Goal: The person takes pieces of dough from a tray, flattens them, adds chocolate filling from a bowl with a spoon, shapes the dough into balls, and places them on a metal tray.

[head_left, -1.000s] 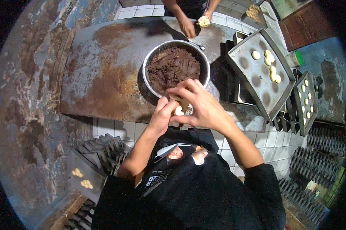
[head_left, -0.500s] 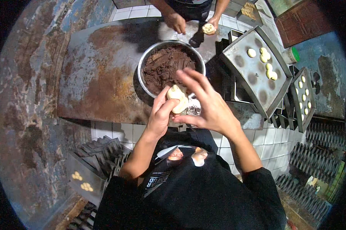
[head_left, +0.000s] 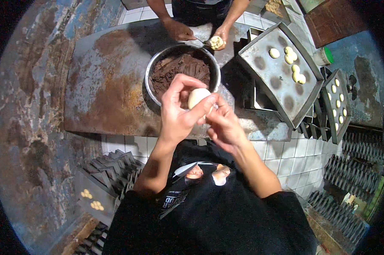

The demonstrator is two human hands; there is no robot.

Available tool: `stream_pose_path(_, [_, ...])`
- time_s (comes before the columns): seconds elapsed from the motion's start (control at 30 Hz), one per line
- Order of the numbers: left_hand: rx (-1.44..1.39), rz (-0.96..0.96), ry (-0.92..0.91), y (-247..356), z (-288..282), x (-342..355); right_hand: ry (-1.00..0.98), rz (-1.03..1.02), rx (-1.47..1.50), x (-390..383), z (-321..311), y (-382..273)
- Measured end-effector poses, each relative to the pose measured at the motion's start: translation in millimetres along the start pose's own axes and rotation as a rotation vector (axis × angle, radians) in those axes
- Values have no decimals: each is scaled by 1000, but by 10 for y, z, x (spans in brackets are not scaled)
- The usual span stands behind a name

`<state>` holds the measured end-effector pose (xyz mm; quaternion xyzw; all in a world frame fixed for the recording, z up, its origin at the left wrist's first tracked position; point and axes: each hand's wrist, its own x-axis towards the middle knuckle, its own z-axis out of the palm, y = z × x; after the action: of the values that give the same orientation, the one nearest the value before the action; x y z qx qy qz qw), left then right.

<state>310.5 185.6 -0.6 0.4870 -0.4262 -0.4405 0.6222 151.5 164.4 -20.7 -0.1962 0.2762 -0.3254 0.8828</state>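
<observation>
A smooth, pale dough ball [head_left: 197,97] sits between my two hands, just in front of a metal bowl [head_left: 148,80]. My left hand [head_left: 178,106] curls round it from the left, its thumb along the lower side. From the right, my right hand [head_left: 225,124] closes on the ball's lower end with thumb and fingers. Dark brown filling [head_left: 181,70] lies heaped in the bowl. Beyond it, a co-worker's left hand [head_left: 221,37] holds a piece of dough [head_left: 216,42], and the co-worker's right hand [head_left: 178,30] holds a thin utensil against it.
A worn metal worktable [head_left: 102,80] lies under the bowl. To the right, a tilted baking tray [head_left: 273,70] bears several dough balls, and another tray [head_left: 343,100] with dough balls stands beyond. A green-lidded container [head_left: 324,56] is behind them. Stacked trays [head_left: 111,170] stand at lower left.
My right hand has come down from its spread position and closed on the dough. The dough looks rounder and smoother. The co-worker's hands have come together at their dough.
</observation>
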Motion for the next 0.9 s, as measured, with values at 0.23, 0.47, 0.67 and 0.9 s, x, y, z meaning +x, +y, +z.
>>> stream_pose_path(0.23, [-314, 28, -163, 44, 836, 89, 216, -670, -257, -86, -52, -115])
stream_pose_path(0.47, [-323, 206, -290, 149, 1371, 239, -40, -588, -496, -554, -430, -880])
stream_pose_path(0.67, [-327, 171, -410, -323, 1843, 385, 182, -675, -743, -639, -1081, -1162])
stream_pose_path(0.9, [313, 87, -482, -1143, 2423, 813, 292, -438, -986, -920, -1511, -2235])
